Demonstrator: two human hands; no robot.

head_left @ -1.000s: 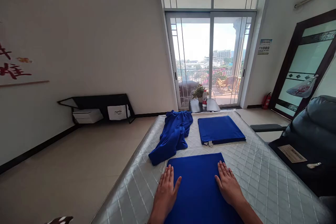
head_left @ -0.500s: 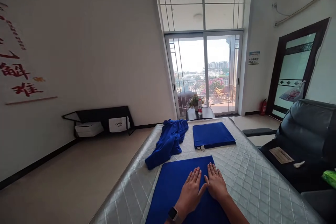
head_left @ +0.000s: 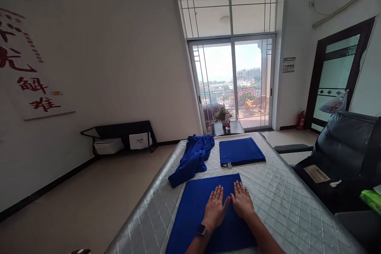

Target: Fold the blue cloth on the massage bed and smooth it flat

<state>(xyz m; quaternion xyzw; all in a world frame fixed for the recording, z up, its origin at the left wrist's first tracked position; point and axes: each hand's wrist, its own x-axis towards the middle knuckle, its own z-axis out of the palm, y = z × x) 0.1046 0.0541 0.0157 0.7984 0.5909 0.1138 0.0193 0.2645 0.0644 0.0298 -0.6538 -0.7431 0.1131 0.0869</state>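
A flat blue cloth (head_left: 190,210) lies on the quilted mattress (head_left: 285,206) in front of me. My left hand (head_left: 216,208) rests palm down near the cloth's middle, fingers stretched out, with a dark watch on the wrist. Beside it, my right hand (head_left: 242,201) lies flat by the cloth's right edge, its fingers also straight. The thumbs point toward each other and come close. Beyond lies a folded stack of blue cloth (head_left: 241,151) with small white tags at its near corner. A crumpled blue cloth (head_left: 195,156) sits at the far left of the mattress.
Past the mattress stands a small dark table (head_left: 220,128) with a bottle (head_left: 227,121) and a potted plant (head_left: 222,114). To the right is a black armchair (head_left: 348,154) holding a brown card (head_left: 316,174). A low black rack (head_left: 119,131) with white boxes stands along the left wall.
The view has shifted slightly left. My hands remain flat on the blue cloth, with the right hand a little nearer the left and both slightly higher in view.
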